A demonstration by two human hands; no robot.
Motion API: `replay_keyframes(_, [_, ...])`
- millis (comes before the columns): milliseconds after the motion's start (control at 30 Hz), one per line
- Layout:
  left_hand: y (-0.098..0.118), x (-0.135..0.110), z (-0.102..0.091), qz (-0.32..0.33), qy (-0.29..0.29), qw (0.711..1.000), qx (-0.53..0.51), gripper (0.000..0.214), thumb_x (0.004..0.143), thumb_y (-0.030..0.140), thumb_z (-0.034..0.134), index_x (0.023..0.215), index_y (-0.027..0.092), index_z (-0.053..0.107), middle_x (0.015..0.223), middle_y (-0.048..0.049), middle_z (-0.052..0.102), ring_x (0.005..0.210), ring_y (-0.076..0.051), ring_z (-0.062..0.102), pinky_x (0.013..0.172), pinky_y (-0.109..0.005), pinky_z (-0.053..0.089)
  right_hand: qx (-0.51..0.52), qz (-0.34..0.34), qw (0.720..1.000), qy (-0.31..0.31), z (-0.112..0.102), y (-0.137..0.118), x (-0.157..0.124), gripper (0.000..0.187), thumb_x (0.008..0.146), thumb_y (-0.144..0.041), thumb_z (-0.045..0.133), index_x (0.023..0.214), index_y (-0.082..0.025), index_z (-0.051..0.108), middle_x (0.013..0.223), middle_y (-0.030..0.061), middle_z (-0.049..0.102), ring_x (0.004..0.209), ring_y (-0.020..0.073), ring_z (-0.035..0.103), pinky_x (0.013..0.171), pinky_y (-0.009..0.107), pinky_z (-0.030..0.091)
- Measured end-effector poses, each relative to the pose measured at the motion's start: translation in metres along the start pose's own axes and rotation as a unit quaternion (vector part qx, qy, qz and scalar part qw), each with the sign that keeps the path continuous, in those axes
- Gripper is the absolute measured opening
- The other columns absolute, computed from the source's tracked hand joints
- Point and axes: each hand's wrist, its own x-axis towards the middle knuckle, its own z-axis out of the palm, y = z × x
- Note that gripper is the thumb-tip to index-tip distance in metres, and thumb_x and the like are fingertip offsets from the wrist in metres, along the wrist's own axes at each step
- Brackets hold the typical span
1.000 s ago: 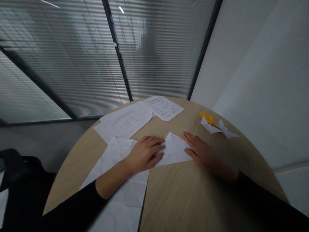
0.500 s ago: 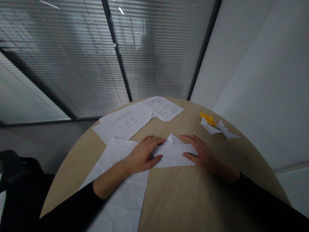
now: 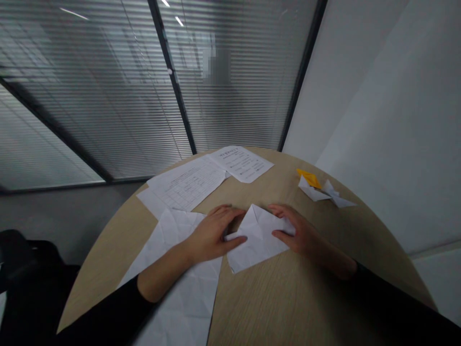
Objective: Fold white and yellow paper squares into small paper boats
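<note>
A folded white paper (image 3: 256, 238) lies on the round wooden table (image 3: 288, 298), turned at an angle with a peak pointing away from me. My left hand (image 3: 213, 232) grips its left edge, thumb under and fingers curled over the top. My right hand (image 3: 297, 231) pinches its right edge between thumb and fingers. A large creased white sheet (image 3: 180, 283) lies under my left forearm.
Two printed sheets (image 3: 196, 182) (image 3: 242, 163) lie at the table's far side. A small yellow folded paper (image 3: 309, 177) and white folded pieces (image 3: 324, 193) sit at the right. Blinds and a white wall stand behind. A dark chair (image 3: 21, 269) is at the left.
Both hands went from lying flat on the folded paper to gripping its edges. The paper was lifted, unfolded in part and turned, its near corner now closer to me.
</note>
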Motion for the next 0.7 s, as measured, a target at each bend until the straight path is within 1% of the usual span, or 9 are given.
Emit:
replay_keyframes(67, [0.002,0.001,-0.001,0.001,-0.001,1.0,-0.014,0.054,0.105,0.053,0.081,0.147,0.024,0.066,0.125,-0.0115,0.081,0.118,-0.032,0.077,0.113,-0.056,0.06,-0.027,-0.035,0.999,0.0,-0.001,0.001,0.003,0.039,0.098,-0.022,0.074,0.136,-0.03,0.071,0.124,0.0082,0.081,0.114,0.031,0.078,0.127,0.064,0.052])
replay_keyframes(167, [0.006,0.004,-0.004,0.036,-0.007,0.999,-0.04,0.028,0.111,0.047,0.075,0.125,0.023,0.075,0.106,-0.0069,0.082,0.105,-0.027,0.078,0.108,-0.05,0.06,-0.056,-0.09,0.994,0.005,-0.009,-0.004,0.009,0.01,0.104,-0.022,0.071,0.109,-0.031,0.074,0.102,0.002,0.082,0.098,0.0269,0.08,0.134,0.068,0.043])
replay_keyframes(267, [0.01,0.004,-0.012,0.086,0.034,0.996,-0.016,0.015,0.117,0.033,0.066,0.116,0.024,0.078,0.108,-0.0055,0.084,0.104,-0.023,0.079,0.112,-0.049,0.058,-0.07,-0.137,0.987,0.047,-0.022,-0.015,0.011,0.018,0.106,-0.017,0.069,0.107,-0.033,0.076,0.099,-0.0007,0.083,0.095,0.0248,0.081,0.134,0.067,0.042])
replay_keyframes(367, [0.012,0.001,-0.02,0.124,0.105,0.984,0.074,0.023,0.116,0.023,0.064,0.133,0.03,0.078,0.125,-0.0045,0.084,0.113,-0.023,0.078,0.121,-0.051,0.054,-0.095,-0.186,0.972,0.105,-0.034,-0.024,0.008,0.027,0.105,-0.014,0.068,0.112,-0.038,0.079,0.107,-0.0009,0.086,0.098,0.0259,0.082,0.133,0.067,0.044])
replay_keyframes(433, [0.012,-0.001,-0.024,0.138,0.128,0.974,0.128,0.035,0.114,0.019,0.064,0.143,0.034,0.075,0.131,-0.0036,0.083,0.117,-0.024,0.077,0.124,-0.052,0.053,-0.118,-0.198,0.967,0.112,-0.037,-0.027,0.005,0.033,0.104,-0.012,0.067,0.116,-0.04,0.08,0.113,-0.0005,0.086,0.102,0.0272,0.082,0.133,0.067,0.045])
replay_keyframes(500, [0.011,-0.002,-0.024,0.153,0.116,0.97,0.152,0.038,0.111,0.018,0.064,0.144,0.033,0.075,0.13,-0.004,0.084,0.116,-0.025,0.077,0.123,-0.052,0.053,-0.134,-0.204,0.967,0.078,-0.037,-0.027,0.003,0.037,0.102,-0.01,0.067,0.119,-0.04,0.08,0.116,0.0002,0.086,0.106,0.0276,0.081,0.133,0.067,0.045])
replay_keyframes(567, [0.011,-0.001,-0.022,0.166,0.076,0.972,0.145,0.032,0.106,0.019,0.065,0.133,0.028,0.079,0.124,-0.0052,0.085,0.109,-0.026,0.077,0.12,-0.052,0.055,-0.134,-0.204,0.97,0.008,-0.036,-0.026,0.004,0.034,0.1,-0.012,0.07,0.12,-0.037,0.08,0.116,0.0015,0.085,0.108,0.0277,0.081,0.133,0.066,0.045])
replay_keyframes(633, [0.011,0.001,-0.019,0.163,0.024,0.98,0.11,0.027,0.1,0.022,0.066,0.122,0.025,0.082,0.119,-0.0068,0.085,0.103,-0.027,0.078,0.116,-0.052,0.057,-0.119,-0.189,0.972,-0.068,-0.034,-0.025,0.007,0.027,0.097,-0.022,0.079,0.122,-0.033,0.079,0.117,0.0046,0.084,0.11,0.0295,0.079,0.128,0.064,0.049])
replay_keyframes(700, [0.01,0.001,-0.017,0.145,-0.021,0.987,0.068,0.027,0.097,0.026,0.066,0.118,0.023,0.082,0.12,-0.0074,0.085,0.104,-0.028,0.079,0.113,-0.053,0.058,-0.095,-0.17,0.973,-0.121,-0.034,-0.026,0.008,0.033,0.095,-0.036,0.087,0.126,-0.03,0.078,0.121,0.0087,0.081,0.112,0.0321,0.077,0.116,0.06,0.057])
